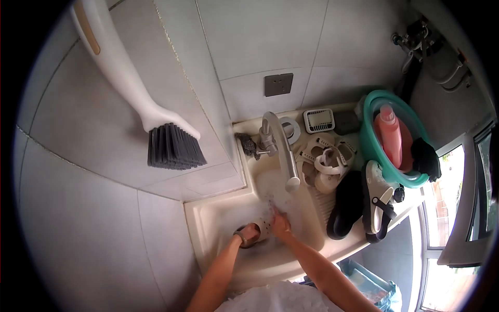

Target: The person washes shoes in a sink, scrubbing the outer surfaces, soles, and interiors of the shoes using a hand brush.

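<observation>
Off-white perforated clog [264, 226], prob. light, flexible, slippery; hold from inside, L hand [252, 231] there, R hand [281, 225] alongside (grips unclear).

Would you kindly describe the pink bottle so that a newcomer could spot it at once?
Right of the faucet stands a large teal basin. The pink bottle is inside; its cap and colour set it apart from the black fabric beside it.

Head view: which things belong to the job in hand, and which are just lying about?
In the job, apparently:
- pale holed shoe, at the left hand and right hand
- sink with cloudy water

Lying about, apparently:
- teal basin
- pink bottle
- beige sandals
- black shoe
- white clog
- brush (unheld; earlier use unclear)
</observation>
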A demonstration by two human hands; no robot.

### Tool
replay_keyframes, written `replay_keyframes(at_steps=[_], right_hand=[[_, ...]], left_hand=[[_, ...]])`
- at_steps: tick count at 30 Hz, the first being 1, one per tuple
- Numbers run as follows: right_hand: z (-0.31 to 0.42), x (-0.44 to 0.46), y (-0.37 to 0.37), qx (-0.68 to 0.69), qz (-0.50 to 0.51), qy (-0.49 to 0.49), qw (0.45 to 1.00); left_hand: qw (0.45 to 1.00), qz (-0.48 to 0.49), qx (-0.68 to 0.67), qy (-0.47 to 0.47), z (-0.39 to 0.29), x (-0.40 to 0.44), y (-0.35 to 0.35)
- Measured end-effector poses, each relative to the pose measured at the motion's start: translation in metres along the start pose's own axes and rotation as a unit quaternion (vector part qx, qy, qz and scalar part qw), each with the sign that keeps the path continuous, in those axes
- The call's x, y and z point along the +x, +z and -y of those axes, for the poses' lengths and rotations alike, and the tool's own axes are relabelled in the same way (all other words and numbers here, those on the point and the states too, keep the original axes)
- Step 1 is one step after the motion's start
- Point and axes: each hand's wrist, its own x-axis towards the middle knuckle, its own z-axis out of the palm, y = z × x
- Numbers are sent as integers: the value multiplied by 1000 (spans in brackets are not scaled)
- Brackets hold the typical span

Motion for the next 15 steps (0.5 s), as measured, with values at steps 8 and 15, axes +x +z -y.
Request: replay_keyframes(at_steps=[8, 15], right_hand=[[-19, 10, 10, 63, -8, -4, 998], [-35, 19, 4, 251, -61, -92, 962]], left_hand=[[610, -29, -792, -11, -84, -40, 6], [669, -90, -736, 41, -84, -25, 30]])
